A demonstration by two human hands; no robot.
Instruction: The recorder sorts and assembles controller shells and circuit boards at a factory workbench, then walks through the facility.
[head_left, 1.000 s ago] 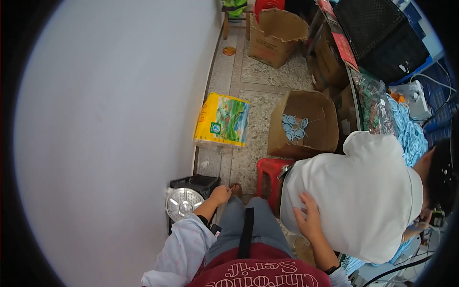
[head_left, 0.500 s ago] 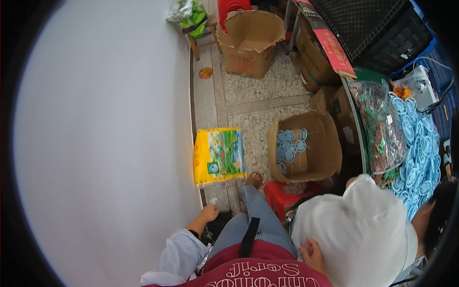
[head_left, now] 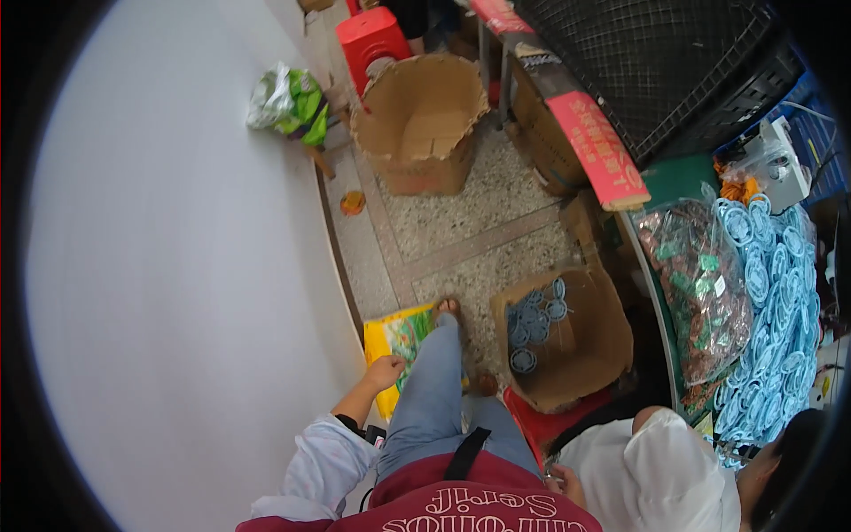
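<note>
My left hand (head_left: 385,371) hangs loosely curled beside my left leg, above the yellow printed bag (head_left: 378,340) on the floor. Nothing shows in its fingers. At my right hip, close to a seated person's white shirt (head_left: 660,474), is my right hand (head_left: 568,487), its fingers curled in and partly hidden. I see nothing held there. My left foot (head_left: 448,309) is forward, at the bag's far right corner. To the right stands an open cardboard box (head_left: 598,341) with several light-blue ring-shaped pieces (head_left: 534,317) inside.
A white wall (head_left: 177,266) runs along the left. Ahead stand another open carton (head_left: 425,173), a red stool (head_left: 368,40) and a green-and-white bag (head_left: 297,102). On the right, a table carries a heap of blue pieces (head_left: 771,301), a clear plastic bag (head_left: 700,293) and a black crate (head_left: 656,71).
I have moved forward: the yellow bag, the boxes and the seated person now sit lower in view. My left leg has stepped forward, and my left hand has swung ahead over the bag.
</note>
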